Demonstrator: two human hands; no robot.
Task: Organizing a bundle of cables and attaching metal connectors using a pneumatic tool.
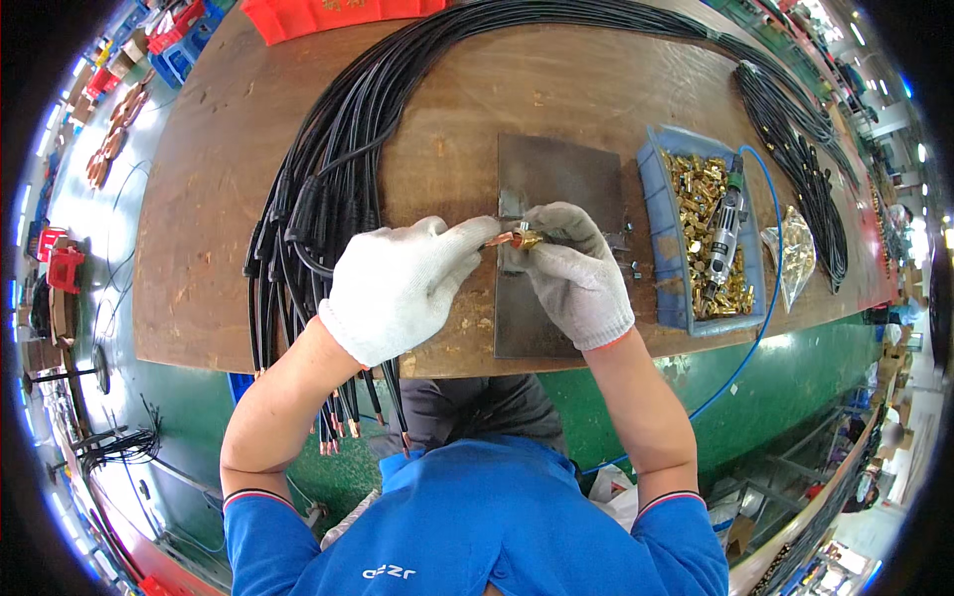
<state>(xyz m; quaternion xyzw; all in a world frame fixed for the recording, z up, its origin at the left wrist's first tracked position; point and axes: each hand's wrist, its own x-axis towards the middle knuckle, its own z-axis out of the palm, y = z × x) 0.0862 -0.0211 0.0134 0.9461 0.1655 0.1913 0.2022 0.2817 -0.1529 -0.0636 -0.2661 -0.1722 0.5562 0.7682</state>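
Observation:
White knitted gloves cover both hands. My left hand [402,283] pinches a black cable close to its bared copper end [500,238], which points right. Facing it, my right hand [576,268] grips a small brass fitting [527,236] between thumb and fingers. Copper and brass meet between the two hands; how deep the copper sits inside cannot be made out. Below them lies a dark metal plate [556,328] on the wooden table [457,129]. A thick bundle of black cables [333,159] runs beside and under my left hand, several copper ends hanging over the front edge.
Right of the plate, a blue bin [668,268] holds many brass fittings, with an air tool [728,233] lying on them and its blue hose [778,219] curving off the front edge. Beyond are a clear plastic bag [792,258] and more coiled black cable [795,149]. A red tray [333,12] stands at the back.

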